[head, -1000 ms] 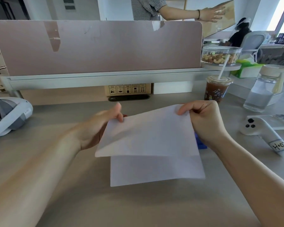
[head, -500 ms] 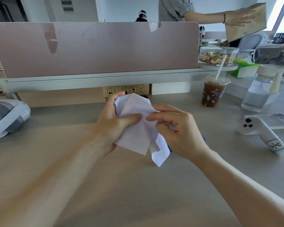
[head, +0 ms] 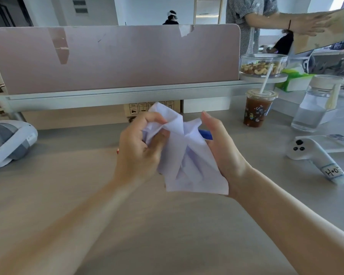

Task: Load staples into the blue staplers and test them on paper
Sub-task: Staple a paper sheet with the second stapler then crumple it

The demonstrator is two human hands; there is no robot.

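Observation:
A white sheet of paper (head: pixel 189 155) is crumpled between my two hands above the middle of the desk. My left hand (head: pixel 139 149) grips its upper left part with curled fingers and thumb. My right hand (head: pixel 218 143) lies against the paper's right side with its fingers straight and pointing up. A small piece of a blue stapler (head: pixel 206 133) shows behind the paper, by my right hand's fingers; the rest of it is hidden.
A pink divider (head: pixel 111 56) walls the desk's far edge. At right stand an iced drink cup (head: pixel 256 108), a water bottle (head: pixel 316 104), a nut container (head: pixel 262 65) and a white controller (head: pixel 314 155). A white headset (head: pixel 8 139) lies at left. A person stands behind the divider.
The paper, held flat by both hands a second ago, has been crumpled into a bunch. My right hand's fingers have straightened beside it.

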